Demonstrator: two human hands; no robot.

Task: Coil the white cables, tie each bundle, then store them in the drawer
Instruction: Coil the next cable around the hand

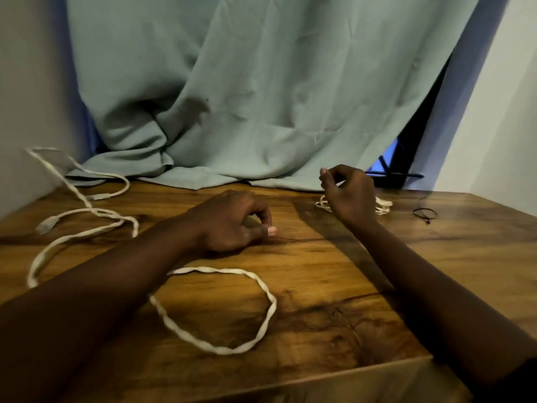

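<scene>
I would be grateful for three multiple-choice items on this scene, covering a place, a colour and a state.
1. Where is the small black tie loop? A in a drawer B on the wooden table, right of the coiled white cable bundle C on the floor
2. The draped cloth curtain is: A red B pale green C black
3. The long white cable is: A loose, uncoiled B coiled and tied C cut apart
Answers: B, it lies right of the bundle; B, its folds look pale green; A, it sprawls in open loops.
</scene>
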